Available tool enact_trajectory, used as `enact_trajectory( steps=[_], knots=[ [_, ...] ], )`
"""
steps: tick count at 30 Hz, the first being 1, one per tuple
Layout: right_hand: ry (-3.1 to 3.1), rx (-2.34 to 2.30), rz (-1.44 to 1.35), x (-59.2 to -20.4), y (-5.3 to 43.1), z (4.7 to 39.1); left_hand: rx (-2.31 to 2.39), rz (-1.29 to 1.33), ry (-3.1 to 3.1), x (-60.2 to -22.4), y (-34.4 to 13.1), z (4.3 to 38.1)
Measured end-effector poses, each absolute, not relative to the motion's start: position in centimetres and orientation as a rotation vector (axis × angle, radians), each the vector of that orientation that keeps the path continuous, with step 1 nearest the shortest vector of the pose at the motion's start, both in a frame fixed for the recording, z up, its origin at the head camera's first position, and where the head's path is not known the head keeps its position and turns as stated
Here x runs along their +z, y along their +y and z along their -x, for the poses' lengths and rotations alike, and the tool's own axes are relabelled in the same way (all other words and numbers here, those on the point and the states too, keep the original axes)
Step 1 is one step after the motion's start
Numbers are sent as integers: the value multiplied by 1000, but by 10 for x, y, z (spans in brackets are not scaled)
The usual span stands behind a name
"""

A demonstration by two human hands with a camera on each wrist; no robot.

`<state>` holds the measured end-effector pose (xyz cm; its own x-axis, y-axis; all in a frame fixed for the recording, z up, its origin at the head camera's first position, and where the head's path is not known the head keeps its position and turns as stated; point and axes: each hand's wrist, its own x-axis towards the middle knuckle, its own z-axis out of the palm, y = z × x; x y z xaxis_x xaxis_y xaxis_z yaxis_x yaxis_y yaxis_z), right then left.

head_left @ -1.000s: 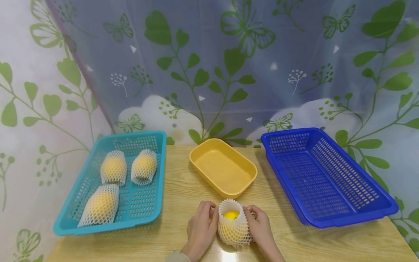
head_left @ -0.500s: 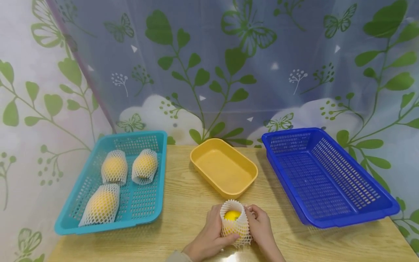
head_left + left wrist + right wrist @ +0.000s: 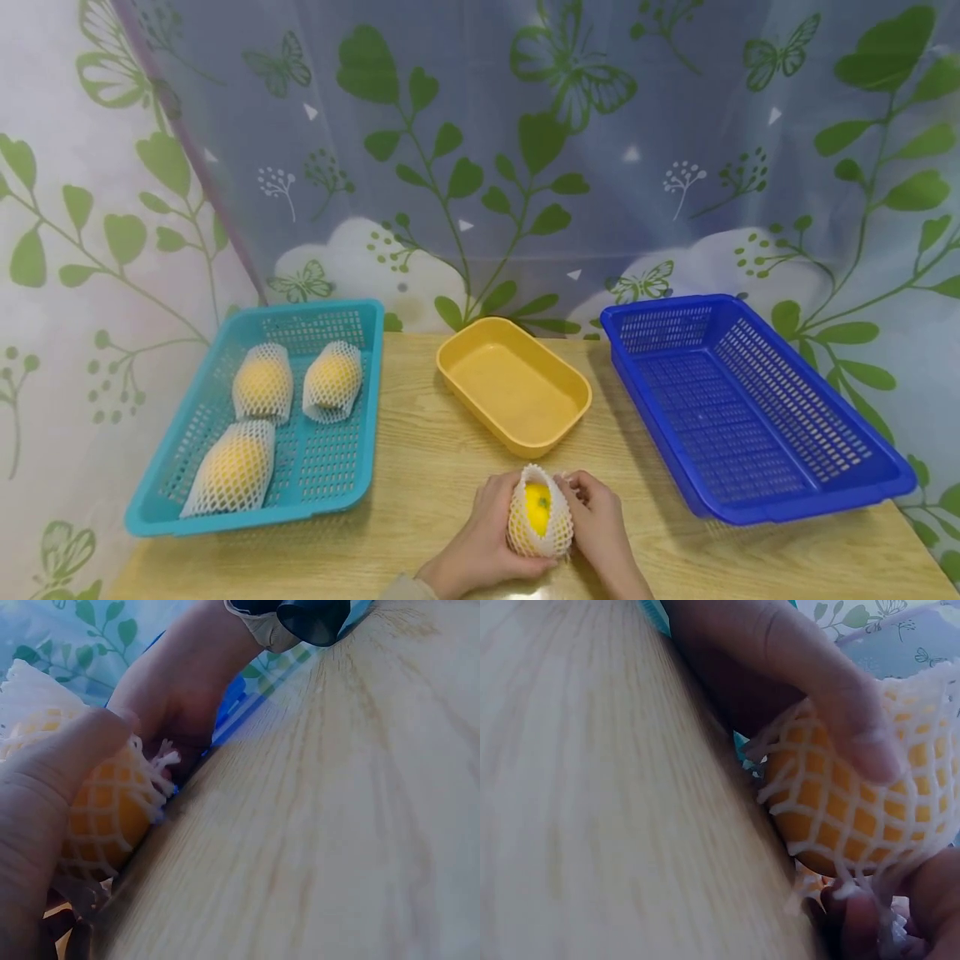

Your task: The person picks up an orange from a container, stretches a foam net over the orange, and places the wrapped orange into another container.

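Note:
In front of me a yellow fruit (image 3: 537,507) sits in a white foam net sleeve (image 3: 553,533), its top showing through the sleeve's opening. My left hand (image 3: 483,537) grips the sleeved fruit from the left, thumb across the near side; in the right wrist view that thumb presses on the net (image 3: 855,825). On the other side, my right hand (image 3: 600,525) pinches the net's edge with curled fingers. Loose net strands stick out near the right fingers in the left wrist view, where the fruit (image 3: 109,814) appears low over the wood. The fruit's underside is hidden in the head view.
A turquoise basket (image 3: 315,500) at the left holds three yellow fruits in foam nets. Beyond my hands lies a yellow tray (image 3: 517,387), and a blue basket (image 3: 742,400) stands at the right. All rest on a wooden table (image 3: 408,442) before a patterned curtain.
My left hand has moved from the net's left rim to wrap the fruit, thumb in front. The sleeved fruit has turned, and its opening has narrowed. My right hand stays at the net's right side.

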<state>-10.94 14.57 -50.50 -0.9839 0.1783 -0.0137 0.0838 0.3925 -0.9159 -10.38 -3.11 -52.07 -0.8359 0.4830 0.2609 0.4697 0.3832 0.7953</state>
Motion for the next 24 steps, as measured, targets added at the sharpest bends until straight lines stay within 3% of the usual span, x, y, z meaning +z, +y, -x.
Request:
enact_trajectory(
  steps=[10,18,24],
  knots=[
    [-2478,1999,180,-504,146,112,1695,-859,2522,-521,-31,104],
    [-2071,3000,-105,-500,148,107,2093,-707,2243,-510,-31,102],
    [-1907,3118,-126,-502,150,104,2146,-754,2187,-487,-32,95]
  ],
)
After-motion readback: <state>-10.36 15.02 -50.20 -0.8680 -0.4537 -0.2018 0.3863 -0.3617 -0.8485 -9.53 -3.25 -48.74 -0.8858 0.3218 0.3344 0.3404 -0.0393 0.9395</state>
